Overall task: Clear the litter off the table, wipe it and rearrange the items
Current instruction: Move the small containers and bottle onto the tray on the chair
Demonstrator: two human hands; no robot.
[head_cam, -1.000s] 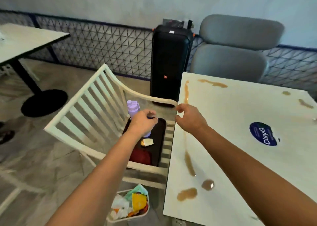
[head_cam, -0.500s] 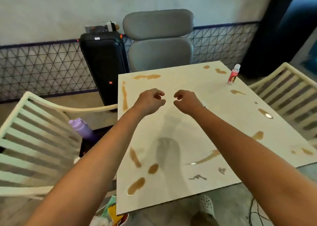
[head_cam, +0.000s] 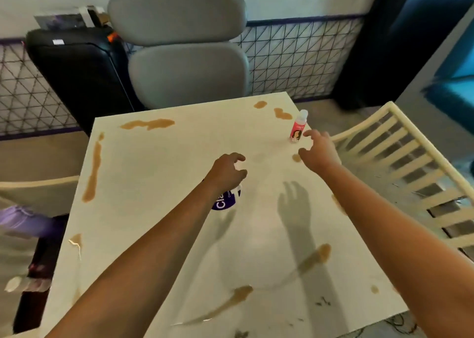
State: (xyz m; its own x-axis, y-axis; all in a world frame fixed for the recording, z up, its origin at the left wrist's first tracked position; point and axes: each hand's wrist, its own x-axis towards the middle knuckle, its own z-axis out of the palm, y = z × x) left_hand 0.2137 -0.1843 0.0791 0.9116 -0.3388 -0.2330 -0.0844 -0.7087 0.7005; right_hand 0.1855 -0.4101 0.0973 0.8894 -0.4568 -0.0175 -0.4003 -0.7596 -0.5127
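Note:
A cream square table (head_cam: 159,209) carries several brown spill stains, such as a long streak (head_cam: 93,168) along its left side. A small pink and white bottle (head_cam: 297,126) stands upright near the far right corner. My right hand (head_cam: 319,151) hovers just right of the bottle, fingers spread and loosely curved, holding nothing and not touching it. My left hand (head_cam: 227,172) hangs over the table's middle with fingers loosely curled and empty. Under its wrist lies a round blue sticker (head_cam: 223,204), partly hidden.
A grey padded chair (head_cam: 184,53) stands behind the table, a black speaker (head_cam: 77,73) to its left. White slatted chairs flank the table, one at right (head_cam: 410,158). On the left chair's dark seat lies a purple bottle (head_cam: 23,222).
My view has swung from the left chair to the table. My left hand left the purple bottle, and my right hand has moved far right toward the pink bottle, fingers opening.

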